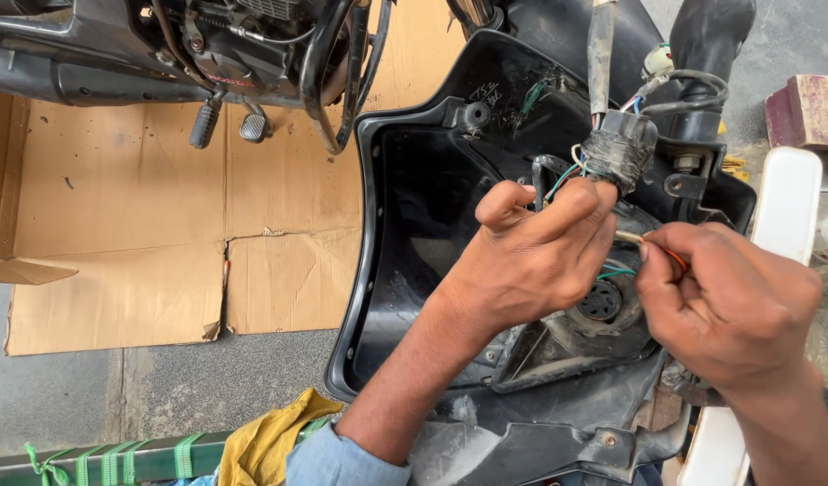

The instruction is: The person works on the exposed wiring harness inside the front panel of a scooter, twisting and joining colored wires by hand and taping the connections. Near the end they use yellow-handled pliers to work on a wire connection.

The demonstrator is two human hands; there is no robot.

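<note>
Nearest the camera, a blue sleeve [342, 461] leads up the forearm to the left hand [531, 256]; beside it lies a yellow rag [270, 441]. Between the two hands runs a thin orange-red wire [670, 255] with a pale bare end, one of several coloured wires [567, 175] spilling from a tape-wrapped bundle [619, 153]. It sits over the inside of a black plastic scooter panel [414, 198]. The left hand's fingers are curled together just under the bundle, knuckles up, touching the wires; exactly what they pinch is hidden. The right hand [733, 306] has thumb and forefinger closed tight on the orange-red wire. Farther left, flattened cardboard [162, 225] covers the floor beneath a motorcycle engine [243, 54].
</note>
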